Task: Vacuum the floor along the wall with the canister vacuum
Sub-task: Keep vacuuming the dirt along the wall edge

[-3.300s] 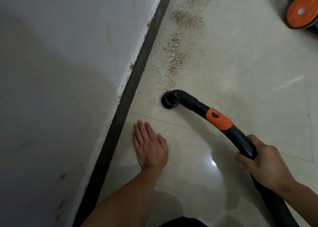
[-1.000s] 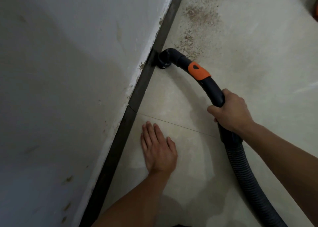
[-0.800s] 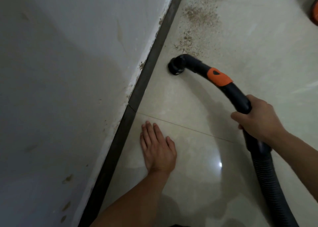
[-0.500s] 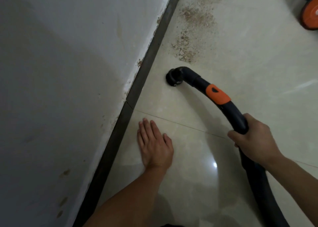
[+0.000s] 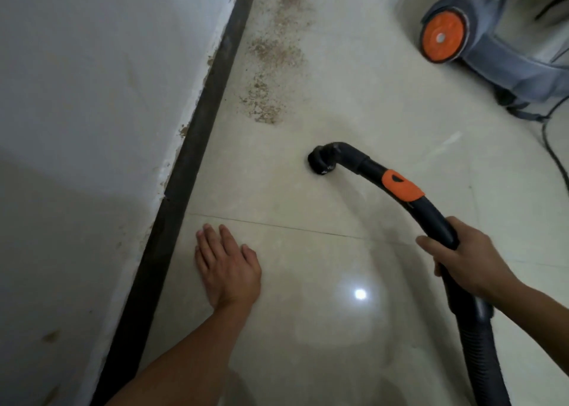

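right hand (image 5: 465, 258) curls round black bent vacuum pipe with orange band (image 5: 431, 211) | pipe mouth (image 5: 320, 161) on cream tile floor (image 5: 385, 97), apart from dark wall edge (image 5: 197, 153) | left hand (image 5: 226, 270) flat on floor, fingers straight | grey canister vacuum (image 5: 508, 60), far right corner

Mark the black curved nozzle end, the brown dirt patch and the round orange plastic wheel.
black curved nozzle end (image 5: 321, 162), head view: round mouth.
brown dirt patch (image 5: 272, 53), head view: dense middle.
round orange plastic wheel (image 5: 442, 38), head view: centre hub.
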The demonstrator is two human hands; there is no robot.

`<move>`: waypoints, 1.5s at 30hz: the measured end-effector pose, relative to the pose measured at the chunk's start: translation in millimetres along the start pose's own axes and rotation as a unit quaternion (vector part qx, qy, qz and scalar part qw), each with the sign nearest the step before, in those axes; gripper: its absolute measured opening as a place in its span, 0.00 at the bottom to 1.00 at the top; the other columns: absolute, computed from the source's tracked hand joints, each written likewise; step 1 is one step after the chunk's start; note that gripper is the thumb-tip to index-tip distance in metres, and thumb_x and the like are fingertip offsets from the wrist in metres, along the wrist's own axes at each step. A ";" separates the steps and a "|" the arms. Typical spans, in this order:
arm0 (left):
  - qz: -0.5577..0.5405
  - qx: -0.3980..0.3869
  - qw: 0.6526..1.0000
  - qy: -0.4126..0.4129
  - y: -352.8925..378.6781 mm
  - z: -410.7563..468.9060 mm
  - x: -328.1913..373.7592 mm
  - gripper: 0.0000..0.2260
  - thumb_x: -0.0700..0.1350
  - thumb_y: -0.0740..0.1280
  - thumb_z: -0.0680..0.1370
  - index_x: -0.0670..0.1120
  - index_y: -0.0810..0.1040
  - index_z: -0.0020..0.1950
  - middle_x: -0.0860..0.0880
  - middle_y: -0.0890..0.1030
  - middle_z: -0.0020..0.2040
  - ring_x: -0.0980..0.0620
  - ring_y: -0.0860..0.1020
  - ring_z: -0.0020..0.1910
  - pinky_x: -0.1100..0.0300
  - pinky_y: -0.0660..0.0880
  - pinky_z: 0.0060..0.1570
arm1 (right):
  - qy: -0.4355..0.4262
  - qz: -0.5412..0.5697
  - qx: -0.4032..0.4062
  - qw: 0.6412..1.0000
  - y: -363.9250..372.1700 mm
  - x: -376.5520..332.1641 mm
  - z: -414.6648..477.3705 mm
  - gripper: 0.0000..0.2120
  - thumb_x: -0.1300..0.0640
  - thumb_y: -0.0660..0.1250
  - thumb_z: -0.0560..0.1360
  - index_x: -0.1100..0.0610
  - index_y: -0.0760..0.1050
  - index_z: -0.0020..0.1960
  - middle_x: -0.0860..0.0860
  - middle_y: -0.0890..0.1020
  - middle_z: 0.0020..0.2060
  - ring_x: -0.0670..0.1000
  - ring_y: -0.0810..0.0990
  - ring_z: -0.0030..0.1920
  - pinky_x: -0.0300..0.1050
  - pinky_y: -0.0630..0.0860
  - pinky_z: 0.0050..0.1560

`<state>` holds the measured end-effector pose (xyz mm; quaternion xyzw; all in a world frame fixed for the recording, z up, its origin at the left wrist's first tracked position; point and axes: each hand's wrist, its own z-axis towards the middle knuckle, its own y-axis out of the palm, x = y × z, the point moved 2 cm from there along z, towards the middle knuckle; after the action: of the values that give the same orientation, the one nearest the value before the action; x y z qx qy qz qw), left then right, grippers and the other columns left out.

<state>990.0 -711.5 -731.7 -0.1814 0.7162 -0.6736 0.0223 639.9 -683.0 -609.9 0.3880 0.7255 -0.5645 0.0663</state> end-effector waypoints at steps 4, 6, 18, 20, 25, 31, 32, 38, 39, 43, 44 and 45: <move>0.001 0.001 1.000 0.009 -1.9 -3.1 3.5 0.30 0.51 0.49 0.76 0.37 0.65 0.73 0.33 0.62 0.74 0.36 0.59 0.74 0.43 0.55 0.72 | 0.068 0.004 0.052 0.996 -36.7 55.5 -7.7 0.09 0.55 0.73 0.74 0.56 0.74 0.42 0.52 0.81 0.24 0.48 0.80 0.22 0.47 0.75 0.31; 0.008 -0.006 1.000 0.018 -4.0 -2.6 4.7 0.30 0.51 0.49 0.76 0.36 0.65 0.73 0.31 0.62 0.73 0.33 0.60 0.73 0.41 0.56 0.72 | 0.084 0.016 0.094 0.992 -45.6 61.4 3.2 0.09 0.56 0.74 0.73 0.56 0.75 0.41 0.51 0.81 0.23 0.47 0.80 0.23 0.45 0.74 0.31; -0.019 0.004 0.996 -0.087 16.6 124.6 120.6 0.28 0.51 0.53 0.81 0.37 0.54 0.77 0.36 0.51 0.78 0.39 0.48 0.77 0.43 0.45 0.75 | -0.029 0.084 0.025 0.996 16.6 5.3 70.1 0.09 0.60 0.73 0.70 0.53 0.72 0.42 0.55 0.81 0.30 0.46 0.80 0.23 0.43 0.74 0.27; -0.016 0.029 0.994 -0.102 25.0 128.6 125.9 0.28 0.51 0.52 0.81 0.37 0.55 0.77 0.35 0.52 0.78 0.38 0.48 0.77 0.42 0.44 0.74 | -0.031 0.070 0.049 0.996 7.8 8.6 90.3 0.09 0.59 0.72 0.70 0.52 0.71 0.43 0.54 0.81 0.29 0.44 0.78 0.22 0.41 0.70 0.26; -0.003 0.037 0.994 -0.105 30.3 126.2 127.3 0.28 0.52 0.54 0.80 0.37 0.58 0.76 0.35 0.56 0.77 0.38 0.52 0.76 0.42 0.47 0.74 | -0.036 0.051 0.048 0.997 -8.0 -15.1 152.1 0.10 0.60 0.72 0.70 0.53 0.72 0.46 0.54 0.80 0.30 0.45 0.79 0.25 0.40 0.70 0.26; 0.009 0.018 0.992 -0.127 23.1 128.0 129.6 0.29 0.52 0.52 0.79 0.37 0.60 0.75 0.35 0.59 0.76 0.37 0.54 0.76 0.42 0.49 0.74 | -0.062 -0.007 -0.025 0.998 -25.8 -38.0 184.7 0.12 0.60 0.74 0.68 0.51 0.70 0.43 0.53 0.79 0.28 0.53 0.80 0.27 0.46 0.74 0.27; 0.014 0.018 0.991 -0.131 22.4 130.0 130.8 0.29 0.52 0.51 0.79 0.37 0.61 0.75 0.35 0.59 0.76 0.37 0.55 0.76 0.42 0.49 0.74 | -0.070 -0.020 -0.045 0.996 -25.5 -39.0 185.9 0.13 0.60 0.74 0.68 0.51 0.70 0.43 0.52 0.79 0.28 0.52 0.79 0.27 0.46 0.73 0.26; 0.021 0.012 0.991 -0.134 20.4 131.8 134.3 0.30 0.53 0.50 0.78 0.36 0.61 0.75 0.34 0.60 0.75 0.37 0.55 0.76 0.41 0.51 0.74 | -0.093 -0.025 -0.081 0.992 -22.3 -48.4 196.0 0.14 0.62 0.75 0.69 0.50 0.72 0.47 0.51 0.78 0.28 0.52 0.78 0.27 0.48 0.74 0.27; 0.021 0.009 0.991 -0.135 20.0 131.7 134.1 0.30 0.53 0.49 0.78 0.36 0.60 0.75 0.34 0.59 0.76 0.37 0.54 0.76 0.41 0.51 0.74 | -0.097 -0.025 -0.081 0.992 -23.2 -53.0 199.7 0.14 0.62 0.74 0.69 0.51 0.72 0.47 0.52 0.78 0.29 0.52 0.78 0.28 0.49 0.74 0.27; 0.008 0.004 0.991 -0.130 18.6 129.9 132.3 0.30 0.52 0.49 0.79 0.37 0.59 0.76 0.35 0.57 0.76 0.37 0.53 0.76 0.41 0.49 0.74 | -0.121 -0.035 -0.118 0.985 -23.2 -62.0 200.0 0.15 0.63 0.74 0.68 0.48 0.71 0.44 0.51 0.78 0.27 0.48 0.77 0.25 0.45 0.73 0.26; 0.003 0.006 0.992 -0.129 17.5 130.3 132.8 0.30 0.53 0.49 0.79 0.36 0.59 0.76 0.35 0.57 0.76 0.37 0.54 0.76 0.41 0.50 0.74 | -0.129 -0.041 -0.127 0.983 -23.4 -62.8 199.2 0.15 0.63 0.74 0.68 0.48 0.71 0.43 0.51 0.77 0.26 0.48 0.77 0.26 0.45 0.73 0.26; -0.001 0.010 0.992 -0.128 16.2 131.6 134.2 0.30 0.53 0.48 0.79 0.36 0.60 0.76 0.35 0.57 0.76 0.37 0.54 0.76 0.40 0.50 0.74 | -0.133 -0.044 -0.131 0.981 -24.0 -63.9 200.0 0.16 0.64 0.74 0.68 0.48 0.71 0.43 0.51 0.77 0.26 0.48 0.77 0.27 0.43 0.72 0.25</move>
<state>897.5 -875.8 -731.0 -0.2666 0.7007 -0.6517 0.1151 600.3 -889.7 -628.0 0.2651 0.7944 -0.5132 0.1879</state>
